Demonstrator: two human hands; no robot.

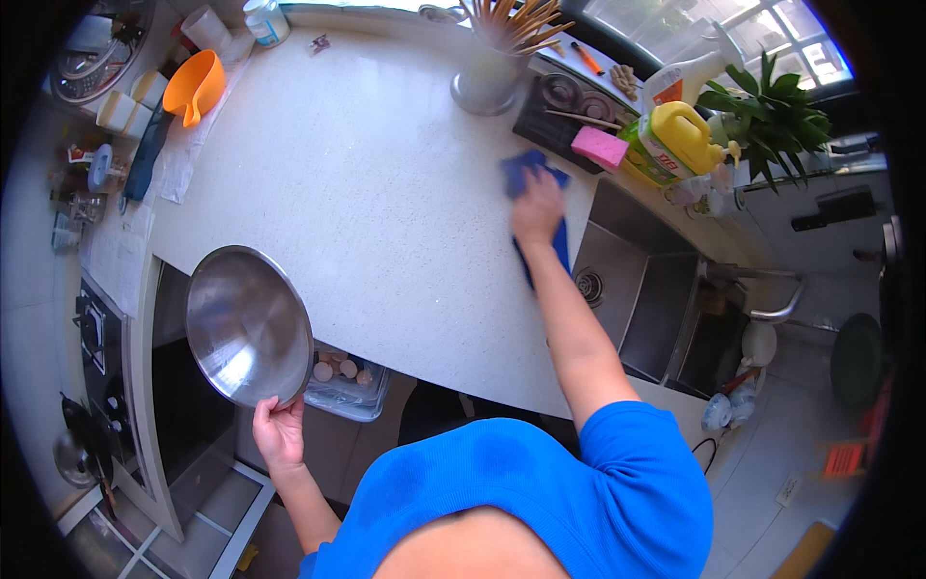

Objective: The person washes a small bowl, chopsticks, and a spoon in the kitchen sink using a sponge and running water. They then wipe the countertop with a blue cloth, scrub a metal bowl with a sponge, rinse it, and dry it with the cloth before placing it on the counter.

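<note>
My left hand grips the rim of a large metal bowl, its fingers closed on the near edge. The bowl is tilted, its shiny inside showing, and hangs off the counter's front left edge. Out ahead to the right, my right hand presses a dark blue cloth onto the white countertop, beside the sink. Part of the cloth trails under my wrist toward the sink's edge. The right hand is slightly smeared by motion.
A steel sink lies right of the cloth. Behind it stand a pink sponge, a yellow bottle and a pot of chopsticks. An orange bowl sits far left. Below the counter is a plastic bin with eggs.
</note>
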